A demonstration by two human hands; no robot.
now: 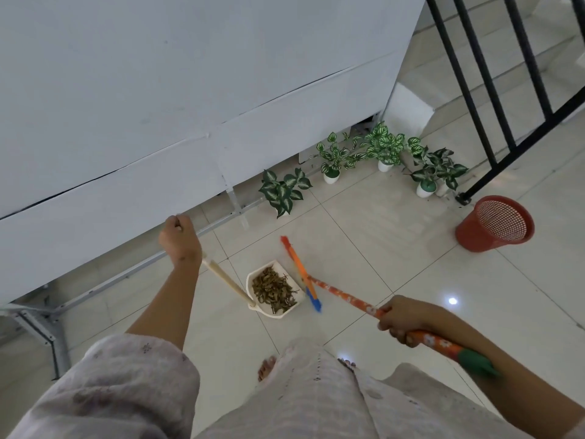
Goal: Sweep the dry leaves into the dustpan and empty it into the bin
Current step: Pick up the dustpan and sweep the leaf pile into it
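Behind the left hand (179, 239), its fingers hide, gripping the dustpan handle (228, 283); right hand (399, 318) grips the broom (345, 295).

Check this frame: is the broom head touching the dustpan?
Cannot tell. In the head view the broom head lies right along the dustpan open edge, with no plain gap or contact visible.

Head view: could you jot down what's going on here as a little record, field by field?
left hand: grips the dustpan's long handle
right hand: grips the broom handle
dustpan: on the floor, holds a pile of leaves
broom head: on the floor, right beside the dustpan
bin: red mesh, to the right near the railing, nothing visible inside
plants: four white pots along the wall
stage: leaves gathered, not yet emptied
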